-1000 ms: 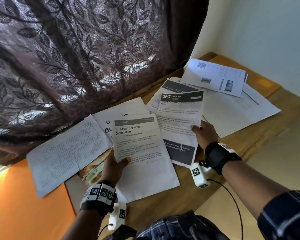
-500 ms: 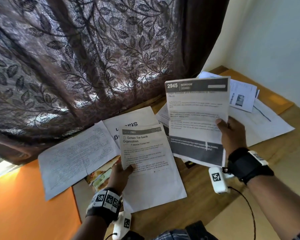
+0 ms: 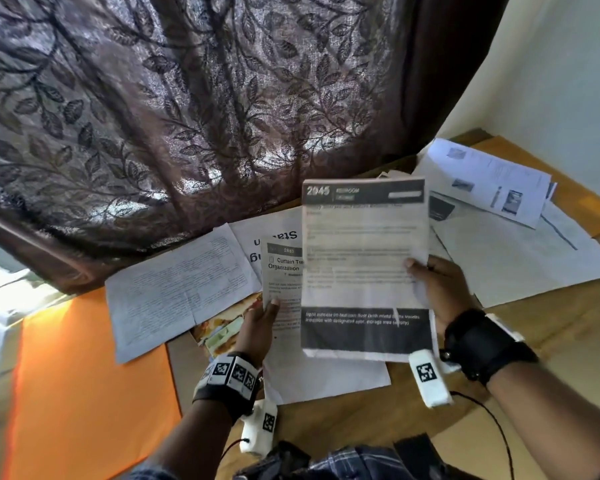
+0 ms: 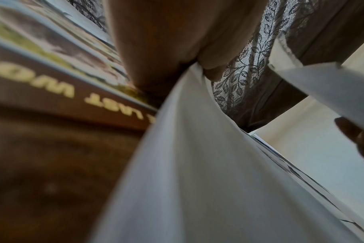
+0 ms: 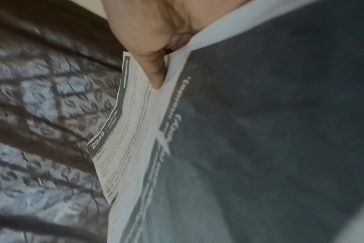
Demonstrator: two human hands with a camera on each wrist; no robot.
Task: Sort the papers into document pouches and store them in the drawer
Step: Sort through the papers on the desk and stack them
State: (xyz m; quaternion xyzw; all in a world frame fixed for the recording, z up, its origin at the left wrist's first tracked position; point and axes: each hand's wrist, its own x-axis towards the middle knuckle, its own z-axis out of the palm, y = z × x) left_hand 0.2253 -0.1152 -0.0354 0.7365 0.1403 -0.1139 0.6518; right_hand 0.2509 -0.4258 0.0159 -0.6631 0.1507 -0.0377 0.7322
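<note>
My right hand (image 3: 426, 278) pinches the "2945 Bedroom" sheet (image 3: 361, 265) by its right edge and holds it up off the wooden table (image 3: 568, 323). In the right wrist view the thumb (image 5: 154, 69) presses on that sheet (image 5: 123, 148). My left hand (image 3: 260, 320) grips the left edge of the "Curtain Tie-back Organization" sheet (image 3: 284, 271), which lies partly under the raised one. The left wrist view shows this white sheet (image 4: 197, 164) caught between thumb and palm. An orange document pouch (image 3: 84, 393) lies flat at the front left.
More printed papers (image 3: 181, 292) lie spread along the back of the table, with a stack (image 3: 485, 181) at the far right on another orange pouch (image 3: 593, 206). A colourful magazine (image 3: 222, 327) sits under the left sheets. A dark leaf-patterned curtain (image 3: 222, 116) hangs behind, and a pale wall (image 3: 568, 81) stands at the right.
My right hand has lifted the 2945 sheet off the table and carried it left, over the Curtain Tie-back sheet. My left hand has kept its hold on that sheet.
</note>
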